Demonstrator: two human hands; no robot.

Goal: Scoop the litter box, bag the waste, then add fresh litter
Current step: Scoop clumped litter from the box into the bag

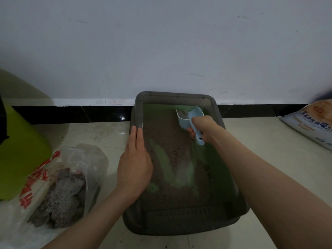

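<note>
A grey litter box with a green inside stands on the floor against the wall. Brownish litter covers part of its bottom, with green patches bare. My right hand grips the handle of a light blue scoop at the box's far right corner; a little litter lies in the scoop. My left hand rests on the box's left rim with its fingers straight. To the left a clear plastic bag with red print lies open on the floor, holding grey clumped waste.
A lime green container stands at the far left. A printed bag of fresh litter lies at the right edge by the wall. Pale floor tiles surround the box, with a black skirting strip along the white wall.
</note>
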